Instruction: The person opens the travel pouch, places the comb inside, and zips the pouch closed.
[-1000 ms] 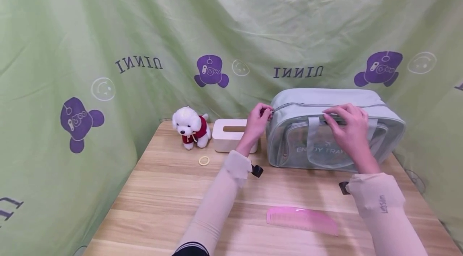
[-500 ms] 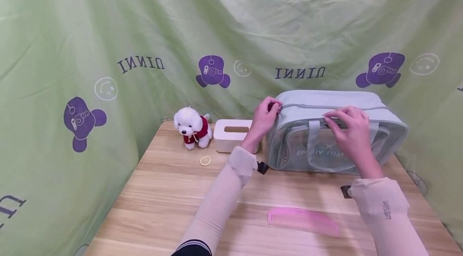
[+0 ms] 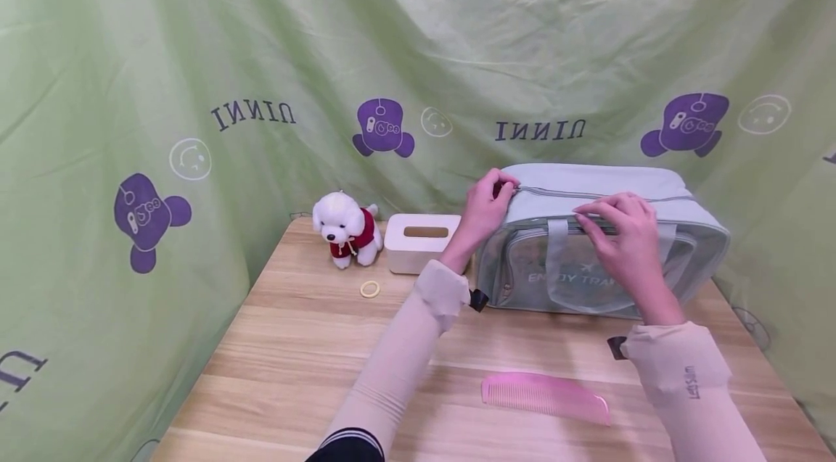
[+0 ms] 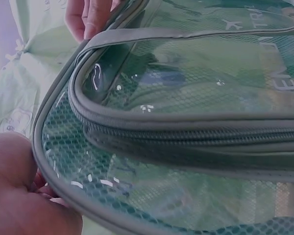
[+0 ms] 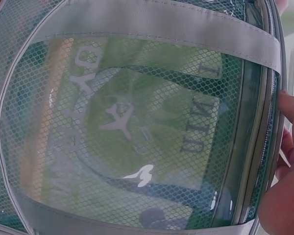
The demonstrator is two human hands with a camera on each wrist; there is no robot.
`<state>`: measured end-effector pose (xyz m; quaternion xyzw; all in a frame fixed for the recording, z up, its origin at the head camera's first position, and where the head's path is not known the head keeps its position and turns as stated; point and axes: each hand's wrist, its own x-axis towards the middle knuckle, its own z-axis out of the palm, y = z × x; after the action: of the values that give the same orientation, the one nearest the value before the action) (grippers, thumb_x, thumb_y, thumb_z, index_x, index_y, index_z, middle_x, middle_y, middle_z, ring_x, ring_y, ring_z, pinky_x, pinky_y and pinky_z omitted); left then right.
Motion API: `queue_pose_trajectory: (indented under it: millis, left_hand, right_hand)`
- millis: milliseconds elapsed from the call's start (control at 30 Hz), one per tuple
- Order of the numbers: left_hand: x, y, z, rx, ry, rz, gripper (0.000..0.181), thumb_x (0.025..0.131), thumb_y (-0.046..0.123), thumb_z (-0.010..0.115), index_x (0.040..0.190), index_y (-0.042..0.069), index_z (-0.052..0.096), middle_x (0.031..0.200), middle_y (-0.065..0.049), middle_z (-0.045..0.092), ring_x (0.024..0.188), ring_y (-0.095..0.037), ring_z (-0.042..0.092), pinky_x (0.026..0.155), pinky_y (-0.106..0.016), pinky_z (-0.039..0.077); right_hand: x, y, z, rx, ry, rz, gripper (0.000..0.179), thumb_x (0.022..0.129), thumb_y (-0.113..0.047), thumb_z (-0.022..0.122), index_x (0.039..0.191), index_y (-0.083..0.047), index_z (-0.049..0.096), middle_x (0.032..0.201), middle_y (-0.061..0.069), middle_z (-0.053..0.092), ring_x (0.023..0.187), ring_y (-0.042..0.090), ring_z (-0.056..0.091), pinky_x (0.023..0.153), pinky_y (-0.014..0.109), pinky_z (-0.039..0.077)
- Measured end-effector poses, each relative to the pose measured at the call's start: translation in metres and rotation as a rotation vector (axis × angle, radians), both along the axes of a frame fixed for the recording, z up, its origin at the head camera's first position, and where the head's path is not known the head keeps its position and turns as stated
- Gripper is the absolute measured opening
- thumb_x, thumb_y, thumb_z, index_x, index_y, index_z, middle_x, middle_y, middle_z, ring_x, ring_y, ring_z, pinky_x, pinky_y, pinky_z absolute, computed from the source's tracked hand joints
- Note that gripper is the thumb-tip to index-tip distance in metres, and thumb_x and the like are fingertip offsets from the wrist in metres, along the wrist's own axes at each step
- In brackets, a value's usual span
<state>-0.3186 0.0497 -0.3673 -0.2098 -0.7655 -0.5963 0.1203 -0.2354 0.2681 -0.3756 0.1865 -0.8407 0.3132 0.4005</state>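
A pale grey-green travel bag (image 3: 597, 177) with clear mesh sides stands upright at the back right in the head view. At its upper left corner my left hand (image 3: 485, 212) pinches the end of the top zipper (image 3: 575, 194); the pull itself is hidden by the fingers. My right hand (image 3: 630, 236) grips the front top edge near the carry handle (image 3: 559, 252), thumb in front and fingers over the top. The left wrist view shows the left hand (image 4: 19, 188) beside the bag's rounded edge. In the right wrist view the right hand (image 5: 289, 181) holds the piped rim.
Left of the bag stand a white tissue box (image 3: 400, 244) and a white plush dog (image 3: 341, 223) in a red top. A pale yellow ring (image 3: 370, 289) lies before them. A pink comb (image 3: 545, 397) lies near the front of the wooden table (image 3: 294, 375). Green curtain hangs behind.
My left hand has moved right and slightly up along the top zipper from the bag's left end. My right hand keeps its hold on the front edge, and the bag has shifted slightly left.
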Motion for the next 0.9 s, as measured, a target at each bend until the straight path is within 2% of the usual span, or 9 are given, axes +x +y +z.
queue_pose_trajectory:
  millis: [233,500,633,733,900]
  left_hand:
    - [0.003,0.005,0.005,-0.026,0.033,-0.013,0.014,0.105,0.011,0.055,0.109,0.008,0.068,0.099,-0.006,0.07,0.082,-0.008,0.057,0.071,-0.019,0.048]
    - [0.001,0.005,0.012,-0.071,0.083,-0.013,0.014,0.104,0.008,0.056,0.109,0.005,0.069,0.099,-0.007,0.069,0.085,-0.009,0.058,0.075,-0.018,0.048]
    - [0.001,0.003,0.017,-0.082,0.077,-0.008,0.014,0.104,0.009,0.056,0.108,0.005,0.07,0.1,-0.008,0.071,0.087,-0.011,0.06,0.077,-0.018,0.048]
    - [0.001,0.003,0.02,-0.129,0.071,-0.026,0.015,0.105,0.011,0.056,0.109,0.007,0.07,0.106,-0.007,0.071,0.089,-0.011,0.06,0.077,-0.018,0.048]
    - [0.003,0.006,0.022,-0.163,0.093,-0.02,0.014,0.104,0.01,0.057,0.109,0.009,0.07,0.105,-0.004,0.07,0.087,-0.011,0.058,0.076,-0.017,0.047]
  right_hand:
    - [0.0,-0.003,0.0,0.003,-0.006,-0.003,0.014,0.085,0.003,0.078,0.099,0.0,0.077,0.095,0.022,0.065,0.1,0.041,0.054,0.115,0.055,0.027]
    - [0.001,-0.006,-0.001,0.013,-0.005,-0.006,0.013,0.085,0.004,0.078,0.097,-0.001,0.077,0.094,0.021,0.065,0.1,0.04,0.055,0.116,0.057,0.026]
    - [0.001,-0.008,-0.001,0.019,-0.004,0.003,0.012,0.086,0.004,0.078,0.097,-0.001,0.077,0.095,0.021,0.065,0.099,0.039,0.055,0.117,0.058,0.026]
    - [0.001,-0.008,-0.001,0.013,-0.004,-0.002,0.013,0.086,0.005,0.078,0.097,0.0,0.077,0.095,0.021,0.065,0.098,0.039,0.055,0.118,0.059,0.025]
    - [0.001,-0.008,-0.002,0.012,-0.004,0.0,0.013,0.085,0.006,0.077,0.097,-0.001,0.077,0.095,0.02,0.066,0.098,0.039,0.055,0.118,0.059,0.024]
